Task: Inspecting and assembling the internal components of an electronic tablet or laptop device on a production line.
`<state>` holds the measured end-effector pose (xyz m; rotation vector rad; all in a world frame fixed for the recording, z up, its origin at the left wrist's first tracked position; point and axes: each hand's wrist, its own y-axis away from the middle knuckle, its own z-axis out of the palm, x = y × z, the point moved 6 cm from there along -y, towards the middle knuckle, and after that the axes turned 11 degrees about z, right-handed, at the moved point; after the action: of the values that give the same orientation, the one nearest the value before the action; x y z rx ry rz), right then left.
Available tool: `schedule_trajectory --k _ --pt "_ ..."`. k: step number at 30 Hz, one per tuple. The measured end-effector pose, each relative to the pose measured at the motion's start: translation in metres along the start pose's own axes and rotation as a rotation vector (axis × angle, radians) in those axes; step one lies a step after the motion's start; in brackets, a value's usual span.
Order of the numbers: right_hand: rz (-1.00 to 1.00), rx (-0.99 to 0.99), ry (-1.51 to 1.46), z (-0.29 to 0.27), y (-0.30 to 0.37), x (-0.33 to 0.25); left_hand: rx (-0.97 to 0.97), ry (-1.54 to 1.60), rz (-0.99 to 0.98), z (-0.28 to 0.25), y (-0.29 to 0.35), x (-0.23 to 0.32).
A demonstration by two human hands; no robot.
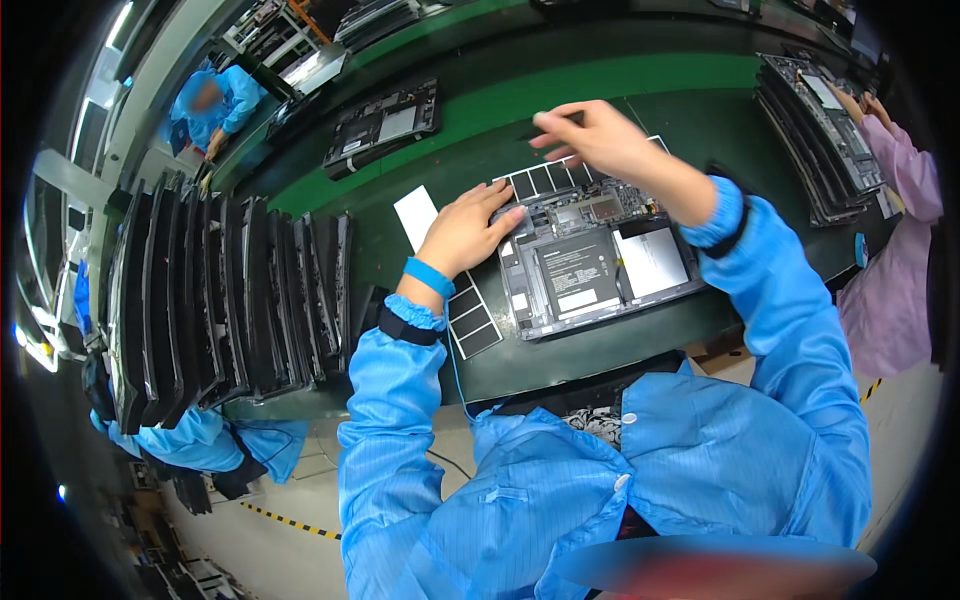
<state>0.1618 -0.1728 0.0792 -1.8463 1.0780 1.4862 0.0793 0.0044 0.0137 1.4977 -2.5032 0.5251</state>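
An opened laptop base [520, 290] lies on the green bench in front of me, its inner parts showing. Inside it are a black battery [578, 272] with a white label and a silver plate [650, 262]. My left hand [465, 230] rests with spread fingers at the base's far left corner, the thumb on its edge. Above the far edge hovers my right hand [605, 140], fingers loosely bent and apart, slightly blurred; I see nothing in it. Sheets of black rectangular stickers lie beyond the base [540, 181] and by my left wrist [474, 322].
A long row of upright laptop parts [230, 300] stands at the left. Another opened base [385, 122] lies farther back, and a stack of bases [815, 140] is at the right, beside a person in pink [890, 260]. A white sheet [414, 212] lies near my left hand.
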Motion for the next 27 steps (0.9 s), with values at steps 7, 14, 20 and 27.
schedule_trajectory --k 7,14,20,27 --pt "0.077 0.124 0.086 0.025 -0.062 0.047 0.074 -0.055 -0.049 0.001 -0.005 0.004" --pt "0.060 0.146 0.094 0.028 -0.056 0.049 0.091 -0.045 -0.044 -0.002 -0.005 0.007" --pt "0.021 0.206 0.230 0.026 -0.054 0.047 0.077 -0.028 -0.059 -0.001 -0.006 0.005" --pt "-0.012 0.176 -0.038 0.028 -0.061 0.060 0.123 0.035 -0.061 0.001 -0.004 0.000"
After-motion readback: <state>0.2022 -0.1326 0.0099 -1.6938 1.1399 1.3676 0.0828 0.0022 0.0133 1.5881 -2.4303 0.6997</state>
